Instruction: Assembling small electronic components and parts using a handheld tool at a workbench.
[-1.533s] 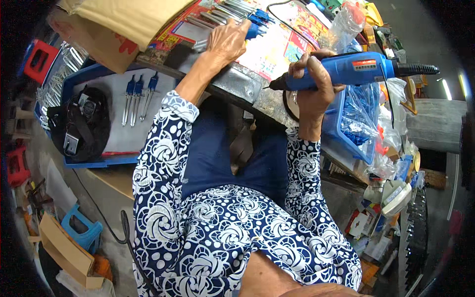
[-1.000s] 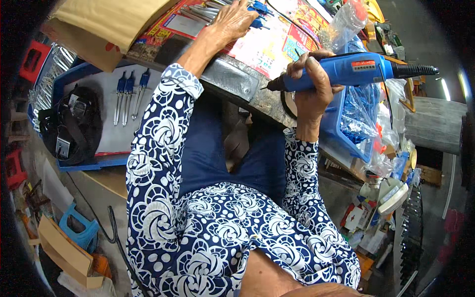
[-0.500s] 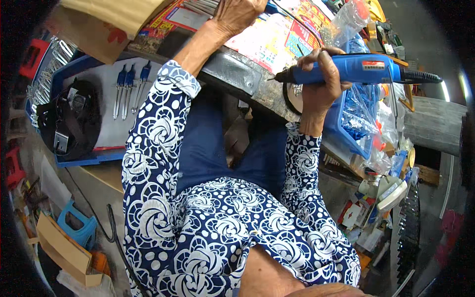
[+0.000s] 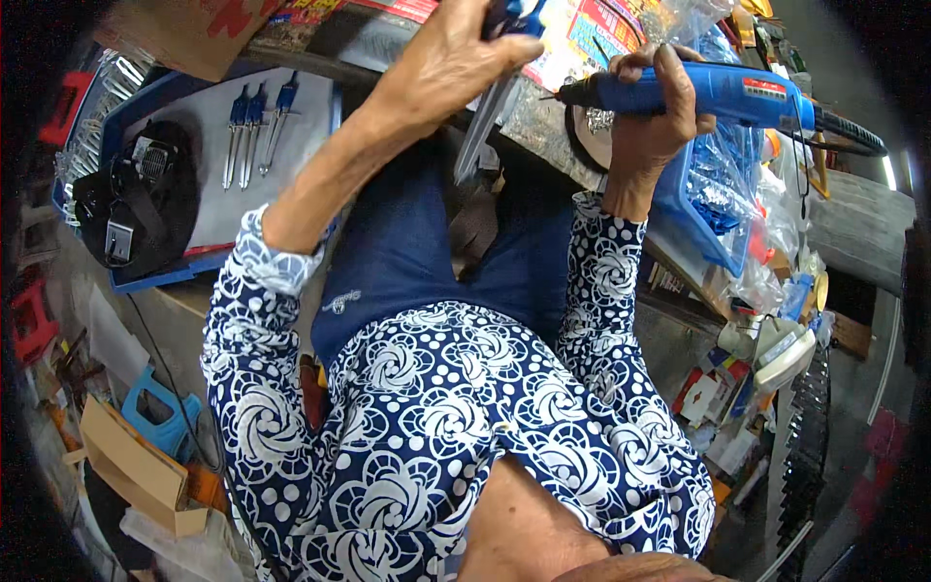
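My left hand (image 4: 427, 78) is closed around several spade drill bits (image 4: 483, 131); their blue heads show at the fingers, and silver shanks point down past the bench edge. My right hand (image 4: 655, 136) grips a blue corded electric screwdriver (image 4: 727, 95) from below, its black nose and thin tip pointing left toward the held bits, apart from them. Three more blue-headed spade bits (image 4: 254, 131) lie side by side on white lining in a blue tray (image 4: 175, 278) at the left. Part of the bundle is hidden by my left fingers.
A round dish (image 4: 586, 150) of small metal pieces sits under my right wrist. Beyond it stands a blue bin (image 4: 716, 254) of bagged blue parts. A cardboard box (image 4: 184, 39) fills the far left; a coiled black strap (image 4: 145, 209) lies in the tray.
My left hand has come back from the far bench toward me with several spade bits now visible in it. The right hand and screwdriver have shifted slightly right and away.
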Available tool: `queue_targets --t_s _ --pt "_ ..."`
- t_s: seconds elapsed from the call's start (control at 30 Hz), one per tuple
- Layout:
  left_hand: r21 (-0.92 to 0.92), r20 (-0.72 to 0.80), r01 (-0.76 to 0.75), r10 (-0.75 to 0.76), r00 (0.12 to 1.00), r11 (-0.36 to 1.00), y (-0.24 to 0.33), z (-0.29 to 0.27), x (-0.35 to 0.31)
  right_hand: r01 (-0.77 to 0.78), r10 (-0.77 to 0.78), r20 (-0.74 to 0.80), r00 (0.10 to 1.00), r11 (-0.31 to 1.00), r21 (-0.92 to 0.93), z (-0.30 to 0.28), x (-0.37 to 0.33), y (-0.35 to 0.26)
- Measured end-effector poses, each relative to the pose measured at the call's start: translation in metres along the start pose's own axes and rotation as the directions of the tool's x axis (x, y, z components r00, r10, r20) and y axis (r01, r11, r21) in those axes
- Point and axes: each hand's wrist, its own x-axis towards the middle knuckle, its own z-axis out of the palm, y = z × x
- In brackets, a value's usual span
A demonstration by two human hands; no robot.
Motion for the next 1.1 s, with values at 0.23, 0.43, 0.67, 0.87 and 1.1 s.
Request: queue_targets --t_s 0.23,0.43,0.67,0.87,1.1 --pt "-0.454 -0.039 0.135 -0.171 0.984 0.881 -0.043 0.030 -0.042 -0.257 0.243 0.091 0.966 0.849 0.462 0.004 -0.001 -0.011" --pt "-0.591 -0.032 0.292 -0.384 0.923 0.752 -0.053 0.044 -0.052 -0.186 0.114 0.186 0.976 0.881 0.434 0.009 -0.003 -0.019" --pt "-0.755 0.032 0.263 -0.367 0.930 0.601 -0.065 0.058 -0.054 -0.194 0.191 0.048 0.980 0.891 0.410 0.038 -0.017 -0.039" --pt "-0.834 -0.049 0.239 -0.498 0.866 0.498 -0.059 0.068 -0.051 -0.164 0.161 0.042 0.986 0.899 0.406 0.038 -0.018 -0.037" --pt "-0.869 0.001 0.226 -0.454 0.891 0.441 -0.070 0.069 -0.051 -0.111 0.099 0.051 0.994 0.909 0.402 0.038 -0.018 -0.033"
